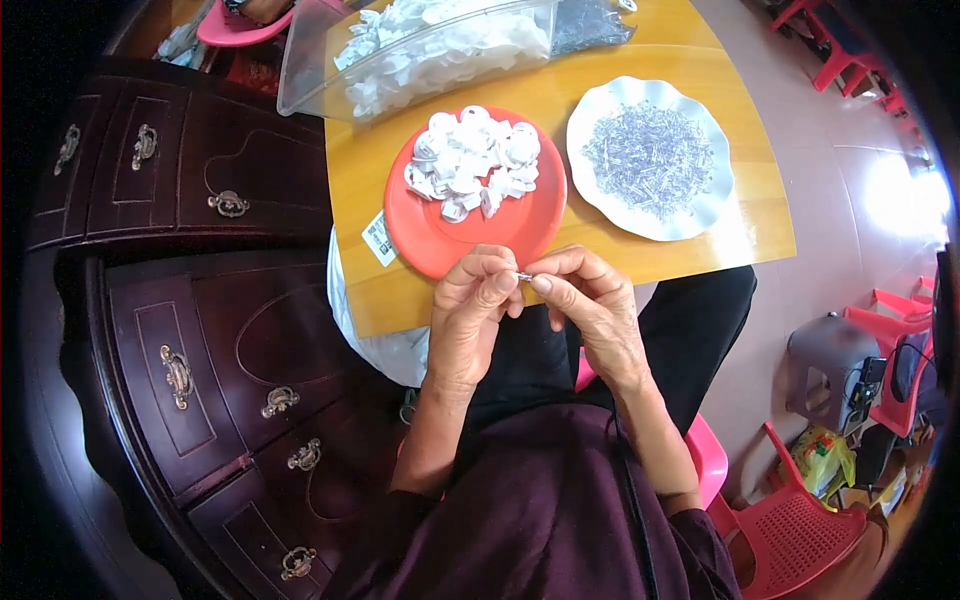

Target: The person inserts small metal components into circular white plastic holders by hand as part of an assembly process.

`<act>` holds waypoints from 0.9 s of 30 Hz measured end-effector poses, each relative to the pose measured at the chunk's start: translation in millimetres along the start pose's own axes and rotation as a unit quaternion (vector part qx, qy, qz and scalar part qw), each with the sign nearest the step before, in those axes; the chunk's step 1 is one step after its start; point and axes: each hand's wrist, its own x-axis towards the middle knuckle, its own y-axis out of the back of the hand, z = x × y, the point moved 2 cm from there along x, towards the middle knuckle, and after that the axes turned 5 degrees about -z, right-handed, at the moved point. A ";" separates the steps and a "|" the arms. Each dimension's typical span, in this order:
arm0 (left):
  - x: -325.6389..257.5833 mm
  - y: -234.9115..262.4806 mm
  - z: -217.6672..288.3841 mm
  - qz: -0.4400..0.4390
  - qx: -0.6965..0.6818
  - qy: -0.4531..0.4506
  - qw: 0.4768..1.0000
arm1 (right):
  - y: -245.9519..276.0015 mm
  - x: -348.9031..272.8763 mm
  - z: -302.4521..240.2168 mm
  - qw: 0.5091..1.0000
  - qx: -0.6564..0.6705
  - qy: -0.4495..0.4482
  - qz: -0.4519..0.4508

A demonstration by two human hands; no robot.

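My left hand (pixel 474 305) and my right hand (pixel 592 305) meet above the table's near edge, each pinching with thumb and forefinger. Between the fingertips is one small shiny piece (pixel 525 277), held from both sides; it is too small to name its kind. Just beyond my hands lies a red plate (pixel 440 240) with a heap of white plastic parts (pixel 475 160) on it. To its right stands a white scalloped dish (pixel 690 222), filled with many small, clear, thin pieces (pixel 655 160).
A clear plastic bin (pixel 310 75) of white parts stands at the far side of the yellow table (pixel 380 305). Beside it lies a dark bag (pixel 592 25). A white label (pixel 379 240) sits left of the red plate. Dark drawers (pixel 190 330) rise at left; a red chair (pixel 800 535) is at right.
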 end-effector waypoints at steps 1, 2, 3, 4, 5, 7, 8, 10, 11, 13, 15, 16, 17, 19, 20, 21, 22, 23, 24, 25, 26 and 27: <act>-0.2 -0.2 -1.1 0.000 0.000 0.000 1.000 | -0.4 -0.3 0.6 1.000 0.000 0.000 0.000; 0.0 -0.2 -1.9 0.004 -0.006 0.003 1.000 | -1.2 -0.1 0.9 1.000 -0.001 0.004 0.004; 0.3 -0.3 -2.6 0.008 -0.011 0.006 1.000 | -1.8 0.3 1.3 1.000 -0.003 0.008 0.008; 0.8 -0.4 -3.2 0.008 -0.011 0.006 1.000 | -1.8 0.9 3.2 1.000 -0.002 0.008 0.008; 1.3 -1.0 -4.1 0.002 -0.015 0.007 1.000 | -1.3 1.1 5.7 1.000 0.014 0.018 0.007; 2.2 -3.2 -4.7 -0.004 -0.020 0.008 1.000 | -1.3 1.0 7.2 0.999 0.031 0.028 0.006; 3.1 -5.3 -3.4 -0.001 0.004 0.005 1.000 | -1.0 0.9 7.2 0.998 0.048 0.029 0.019; 6.3 -4.6 -0.7 0.002 0.029 0.002 1.000 | -0.1 0.5 8.7 0.997 0.066 0.031 0.032; 10.8 -0.1 3.4 0.024 0.104 -0.013 0.994 | 2.7 -0.2 11.7 0.997 0.048 0.026 0.060; 21.4 1.3 8.2 0.110 0.222 -0.037 0.968 | 7.8 -2.2 12.3 0.995 0.029 0.021 0.091; 36.9 16.2 12.0 0.110 0.383 -0.081 0.914 | 9.4 -2.0 10.4 0.992 0.026 0.002 0.123; 41.6 19.7 13.8 0.107 0.529 -0.123 0.833 | 8.9 -1.9 9.1 0.992 0.026 0.003 0.123; 44.6 10.3 18.2 0.120 0.608 -0.125 0.775 | 10.0 -2.3 8.1 0.992 0.025 0.004 0.126; 49.3 8.3 15.4 0.122 0.639 -0.119 0.750 | 11.9 -3.3 7.5 0.991 0.024 0.007 0.130; 51.0 7.3 14.7 0.127 0.670 -0.113 0.723 | 12.1 -4.0 7.6 0.992 0.024 0.007 0.127; 52.4 7.2 13.9 0.125 0.670 -0.113 0.723 | 12.3 -4.7 7.5 0.992 0.024 0.008 0.125; 53.3 8.0 13.2 0.123 0.662 -0.123 0.729 | 12.7 -5.2 7.3 0.992 0.025 0.009 0.125; 53.8 9.2 12.6 0.121 0.655 -0.134 0.734 | 13.1 -5.3 6.9 0.992 0.022 0.007 0.125; 52.4 12.6 12.0 0.120 0.655 -0.134 0.734 | 13.2 -5.5 6.7 0.992 0.018 0.005 0.124; 49.1 18.0 12.2 0.116 0.612 -0.140 0.770 | 13.0 -5.9 6.1 0.992 0.019 0.006 0.123; 46.4 21.5 13.2 0.110 0.566 -0.145 0.804 | 13.6 -6.4 5.8 0.992 0.007 0.000 0.127; 42.7 23.4 16.0 0.109 0.567 -0.145 0.804 | 14.1 -6.6 5.8 0.991 -0.005 -0.006 0.131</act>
